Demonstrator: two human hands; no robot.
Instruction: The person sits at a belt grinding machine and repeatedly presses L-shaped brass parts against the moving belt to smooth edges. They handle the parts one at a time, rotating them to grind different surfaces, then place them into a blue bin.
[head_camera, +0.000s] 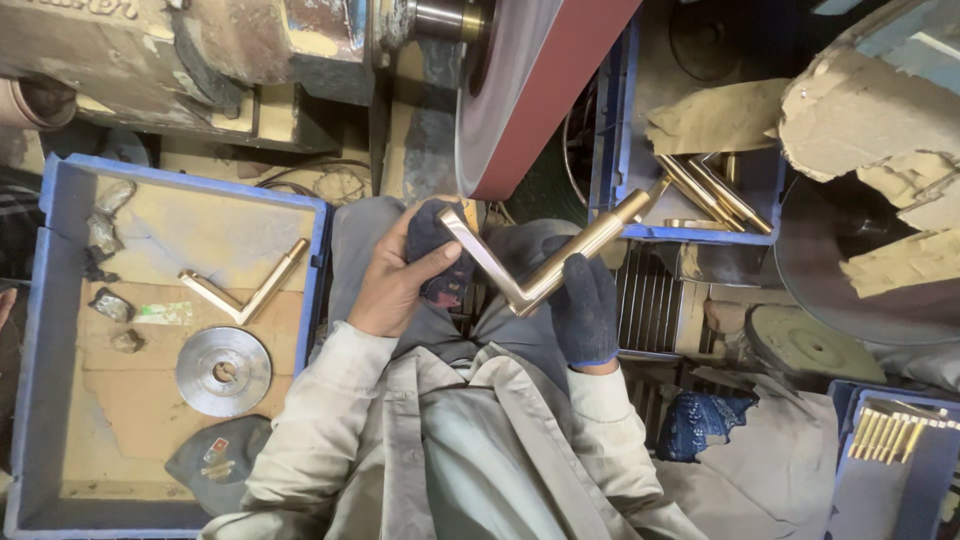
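Blue plastic walled the big tray (45, 330) on the person's left, where a grey metal disc (223, 370) and a spare brass handle (245, 290) lay in dust. Above the lap stood the reddish sanding belt (530, 80). Both hands gripped one L-shaped brass lever handle (530, 270): the left hand (395, 285), fingers clamped with a dark cloth on one end, and the gloved right hand (582, 305), fingers closed at its bend.
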